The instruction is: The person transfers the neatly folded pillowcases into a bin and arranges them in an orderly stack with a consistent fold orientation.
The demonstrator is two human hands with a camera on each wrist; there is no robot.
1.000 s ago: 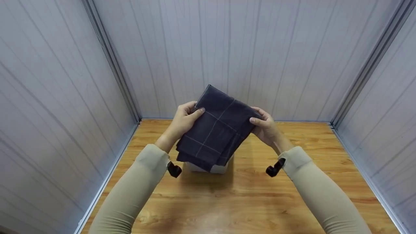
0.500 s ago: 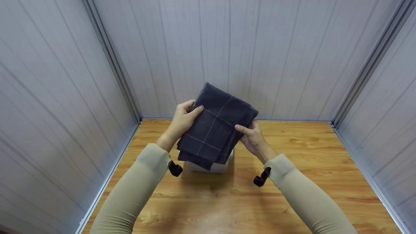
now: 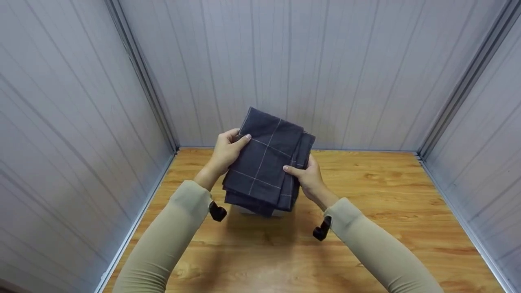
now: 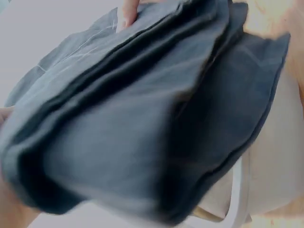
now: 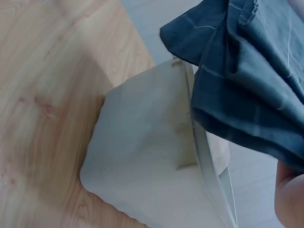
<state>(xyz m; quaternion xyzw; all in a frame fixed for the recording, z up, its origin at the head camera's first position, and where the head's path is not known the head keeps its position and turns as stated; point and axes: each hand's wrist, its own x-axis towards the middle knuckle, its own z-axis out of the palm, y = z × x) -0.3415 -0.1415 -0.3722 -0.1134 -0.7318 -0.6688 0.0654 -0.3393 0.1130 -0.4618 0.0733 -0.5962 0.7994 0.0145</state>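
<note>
A dark navy cloth with thin pale check lines (image 3: 264, 154), folded into several layers, is held up in the middle of the head view. My left hand (image 3: 226, 151) grips its left edge, thumb on the front face. The right hand (image 3: 310, 179) pinches the lower right edge, thumb also in front. Loose layers fan out at the cloth's right side and bottom. Behind and below it stands a whitish open-topped bin (image 5: 142, 137), mostly hidden by the cloth in the head view. In the left wrist view the folded cloth (image 4: 114, 137) hangs over the bin's rim (image 4: 237, 194).
The bin stands on a wood-grain table (image 3: 366, 211). Pale panelled walls (image 3: 333, 73) close off the back and both sides. A black wrist camera (image 3: 217, 211) sticks out below the left cuff, another black camera (image 3: 321, 228) below the right.
My right hand has slid from the cloth's upper right corner down and left along its right edge. The cloth has turned more upright, its right layers spreading. The left hand has barely shifted.
</note>
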